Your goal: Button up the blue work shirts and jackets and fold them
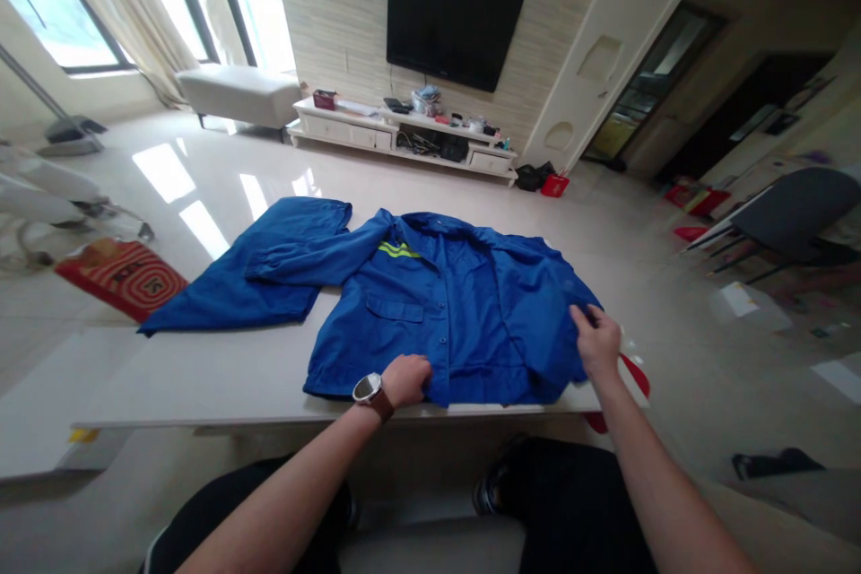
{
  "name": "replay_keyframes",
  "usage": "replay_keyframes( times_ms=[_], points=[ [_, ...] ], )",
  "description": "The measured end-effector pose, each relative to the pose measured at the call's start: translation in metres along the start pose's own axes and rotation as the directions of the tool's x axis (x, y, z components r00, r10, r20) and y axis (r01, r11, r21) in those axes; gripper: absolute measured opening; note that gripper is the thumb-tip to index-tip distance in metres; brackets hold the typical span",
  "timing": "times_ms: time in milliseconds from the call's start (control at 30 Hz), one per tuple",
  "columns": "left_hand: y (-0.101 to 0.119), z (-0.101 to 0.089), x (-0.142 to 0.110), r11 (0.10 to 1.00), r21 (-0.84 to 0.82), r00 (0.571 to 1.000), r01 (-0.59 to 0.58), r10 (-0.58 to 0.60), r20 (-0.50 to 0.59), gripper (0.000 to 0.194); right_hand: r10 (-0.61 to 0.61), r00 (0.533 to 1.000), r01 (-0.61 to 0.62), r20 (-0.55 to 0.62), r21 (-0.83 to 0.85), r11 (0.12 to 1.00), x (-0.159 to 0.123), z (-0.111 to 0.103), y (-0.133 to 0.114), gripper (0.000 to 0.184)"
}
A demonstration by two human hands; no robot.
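A blue work jacket with a yellow-green stripe on its chest lies spread on a white table, its front opened. My left hand, with a watch on the wrist, rests at the jacket's lower front edge, fingers curled in on the cloth. Off to the right, my right hand pinches the outer edge of the opened side of the jacket, which is slightly blurred there. One sleeve stretches left over a folded blue garment.
The white table ends just before my knees. A red printed bag stands beyond its left end, and something red shows at its right end. Farther off are a low TV cabinet, a grey bench and a dark chair.
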State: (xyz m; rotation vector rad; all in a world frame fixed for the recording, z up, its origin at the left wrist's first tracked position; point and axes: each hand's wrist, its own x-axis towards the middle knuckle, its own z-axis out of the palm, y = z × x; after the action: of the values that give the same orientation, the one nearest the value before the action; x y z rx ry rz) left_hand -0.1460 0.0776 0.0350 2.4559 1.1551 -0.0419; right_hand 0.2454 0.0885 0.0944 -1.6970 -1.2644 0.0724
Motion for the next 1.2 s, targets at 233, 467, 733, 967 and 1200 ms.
replay_keyframes(
  times_ms=[233,467,733,967,1200],
  points=[
    [0.001,0.020,0.010,0.989,0.004,0.989,-0.146,0.146,0.019,0.026,-0.208,0.264,0.185,0.942,0.162,0.969,-0.117,0.113,-0.059,0.024],
    [0.019,0.020,0.000,0.959,-0.275,0.993,0.071,-0.093,-0.068,0.013,-0.202,0.203,0.270,0.958,0.144,0.952,-0.119,0.128,-0.058,0.021],
    [0.093,0.082,-0.014,-0.228,-0.868,0.806,0.441,-0.325,0.495,0.031,-0.170,0.382,0.244,0.908,0.079,0.967,-0.096,0.123,-0.073,0.017],
    [0.103,0.089,-0.016,-0.587,-0.668,0.616,0.457,-0.333,0.714,0.039,-0.229,0.465,0.276,0.855,0.106,0.955,-0.094,0.101,-0.078,0.016],
    [0.095,0.076,-0.007,-0.670,-0.668,0.584,0.324,-0.414,0.699,0.033,-0.221,0.451,0.266,0.865,0.106,0.958,-0.096,0.098,-0.077,0.014]
  ],
)
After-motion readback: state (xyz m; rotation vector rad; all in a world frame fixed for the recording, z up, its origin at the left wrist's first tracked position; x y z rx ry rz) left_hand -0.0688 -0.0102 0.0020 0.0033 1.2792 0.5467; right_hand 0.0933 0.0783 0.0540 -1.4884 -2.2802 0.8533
